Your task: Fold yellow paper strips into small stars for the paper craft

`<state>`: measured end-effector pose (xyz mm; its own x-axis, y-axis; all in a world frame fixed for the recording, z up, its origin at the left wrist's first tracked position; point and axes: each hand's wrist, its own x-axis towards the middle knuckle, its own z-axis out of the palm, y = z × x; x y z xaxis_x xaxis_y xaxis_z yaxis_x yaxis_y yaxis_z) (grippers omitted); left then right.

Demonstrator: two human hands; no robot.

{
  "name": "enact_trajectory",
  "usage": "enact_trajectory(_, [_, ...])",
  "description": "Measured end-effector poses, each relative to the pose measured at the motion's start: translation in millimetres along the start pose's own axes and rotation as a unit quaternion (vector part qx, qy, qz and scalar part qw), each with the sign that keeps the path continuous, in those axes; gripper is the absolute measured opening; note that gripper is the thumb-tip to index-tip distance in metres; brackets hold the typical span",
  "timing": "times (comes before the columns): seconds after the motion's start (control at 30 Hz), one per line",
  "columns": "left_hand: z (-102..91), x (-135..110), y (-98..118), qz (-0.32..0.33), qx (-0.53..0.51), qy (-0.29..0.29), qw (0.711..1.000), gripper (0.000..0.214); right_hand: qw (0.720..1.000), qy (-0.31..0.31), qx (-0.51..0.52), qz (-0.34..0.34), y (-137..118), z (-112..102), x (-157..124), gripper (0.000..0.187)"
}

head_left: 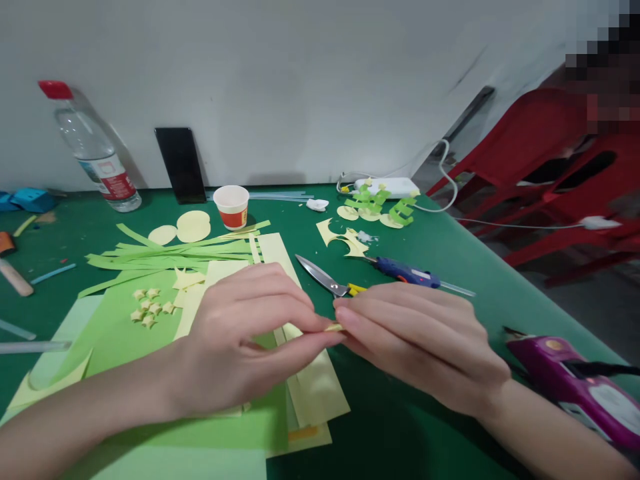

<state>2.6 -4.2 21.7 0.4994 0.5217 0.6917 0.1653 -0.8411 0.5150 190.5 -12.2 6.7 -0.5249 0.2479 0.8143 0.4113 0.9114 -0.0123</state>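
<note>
Between the fingertips of both hands is a small folded piece of pale yellow paper [334, 327], mostly covered by the fingers. My left hand [260, 333] pinches it from the left, above the green and yellow sheets. From the right, my right hand [415, 340] closes on it with thumb and fingers. Just behind the hands lie scissors [323, 275] with yellow handles, partly hidden by my right hand. Several small folded paper stars [150, 308] rest on the green sheet [117, 320], left of my left hand.
Green paper strips [190, 252], a paper cup [231, 208], a water bottle [103, 157] and a phone [181, 165] are toward the wall. Right of centre lie a blue glue gun [407, 272], paper scraps [345, 241] and green spiral paper pieces [373, 200]. A purple corded device [575, 380] sits far right.
</note>
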Motion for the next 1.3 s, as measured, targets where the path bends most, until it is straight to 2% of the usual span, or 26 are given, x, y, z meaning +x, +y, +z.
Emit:
enact_trajectory(0.1, [1.1, -2, -1, -0.078, -0.058, -0.007, 0.995, 0.013, 1.000, 0.022, -0.011, -0.010, 3, 4, 3, 0.006])
enact_trajectory(0.23, [-0.7, -3, -3, -0.148, -0.100, -0.036, 0.983, 0.008, 0.999, 0.026, -0.013, 0.018, 6, 5, 8, 0.005])
enact_trajectory(0.37, [-4.0, -2, -3, -0.158, -0.099, -0.060, 0.981, 0.013, 0.996, 0.047, 0.046, 0.060, 6, 4, 8, 0.008])
enact_trajectory(0.5, [-4.1, -1, -4, -0.173, -0.095, -0.095, 0.976, 0.014, 0.986, 0.012, 0.118, 0.116, 5, 5, 6, 0.013])
enact_trajectory(0.6, [-2.0, -1, -5, -0.182, -0.116, -0.109, 0.970, 0.016, 0.972, 0.007, 0.180, 0.149, 6, 6, 5, 0.015])
enact_trajectory(0.77, [0.9, -1, -8, -0.183, -0.188, -0.081, 0.962, 0.011, 0.936, 0.028, 0.290, 0.200, 7, 7, 1, 0.022])
enact_trajectory(0.87, [2.7, -2, -10, -0.225, -0.244, -0.058, 0.942, 0.009, 0.923, 0.041, 0.313, 0.219, 7, 8, -1, 0.022])
enact_trajectory(1.07, [8.8, -4, -13, -0.311, -0.384, -0.052, 0.868, 0.011, 0.957, 0.056, 0.232, 0.165, 7, 9, 2, 0.021])
enact_trajectory(1.13, [10.3, -3, -13, -0.321, -0.386, -0.052, 0.863, 0.012, 0.975, 0.053, 0.173, 0.128, 6, 7, 4, 0.021])
enact_trajectory(1.2, [10.8, -3, -12, -0.326, -0.365, -0.048, 0.871, 0.013, 0.987, 0.044, 0.119, 0.095, 6, 5, 7, 0.022])
enact_trajectory(1.3, [9.7, -1, -10, -0.328, -0.340, -0.044, 0.880, 0.012, 0.992, 0.032, 0.088, 0.079, 8, 2, 8, 0.023])
